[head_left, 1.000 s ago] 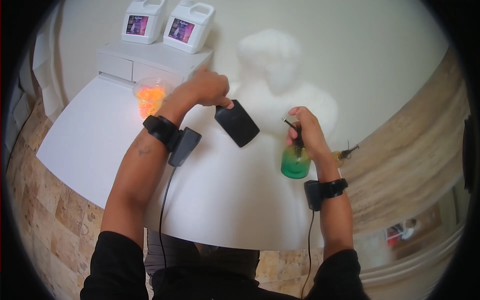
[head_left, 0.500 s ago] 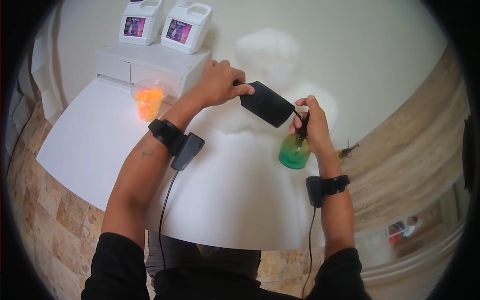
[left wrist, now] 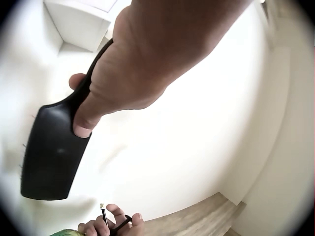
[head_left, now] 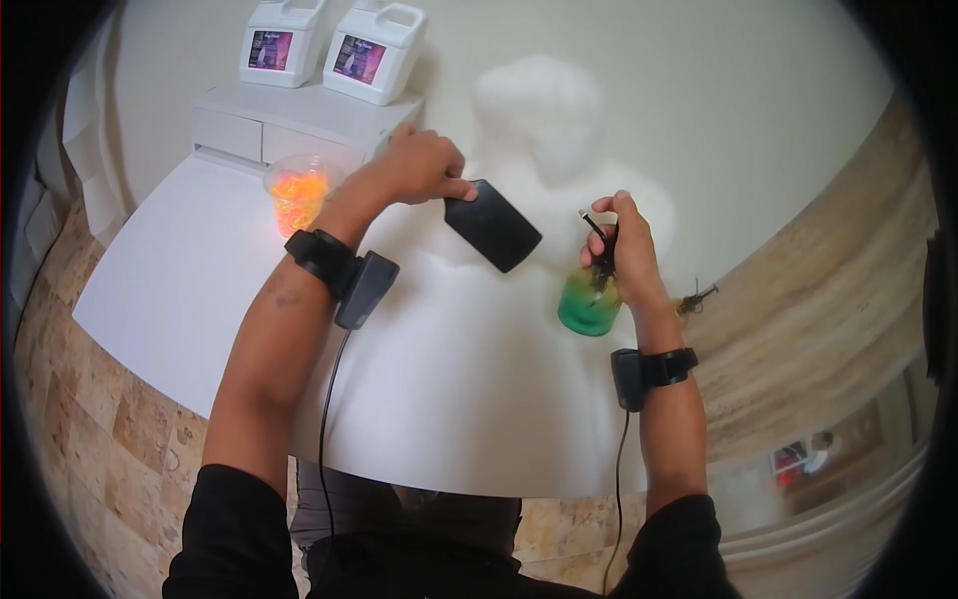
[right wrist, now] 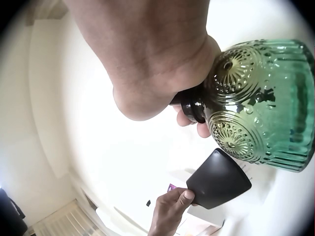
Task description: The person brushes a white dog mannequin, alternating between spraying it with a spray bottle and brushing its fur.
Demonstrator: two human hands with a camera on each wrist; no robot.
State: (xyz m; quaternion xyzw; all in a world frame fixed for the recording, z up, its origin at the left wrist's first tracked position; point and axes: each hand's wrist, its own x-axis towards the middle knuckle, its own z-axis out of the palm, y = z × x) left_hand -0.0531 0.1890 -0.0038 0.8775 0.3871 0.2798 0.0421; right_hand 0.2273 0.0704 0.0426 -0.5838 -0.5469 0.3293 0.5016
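Observation:
My left hand [head_left: 424, 168] grips the handle of a black paddle hairbrush [head_left: 492, 226], its smooth back turned up toward the head camera. Bristle tips poke out along the brush's far edge in the left wrist view. A ribbed glass spray bottle [right wrist: 275, 98], yellow-green at the top and green at the base, hangs upright from my right hand [head_left: 631, 255]. That hand curls round its black neck and trigger, with the nozzle [head_left: 586, 216] aimed toward the brush. A white fluffy mass [head_left: 539, 110] lies beyond both hands, partly behind the brush.
At the left, a clear cup [head_left: 299, 195] holds bright orange-pink bits. Two white jugs [head_left: 371, 55] stand on a white drawer unit [head_left: 299, 115] behind it. Another bottle's black sprayer [head_left: 699, 299] shows beside my right forearm. Cables hang from both wrists over the white table [head_left: 449, 399].
The brush swung right and up to the bottle's nozzle, then came back left and down, short of it. My right hand rose slightly with the spray bottle.

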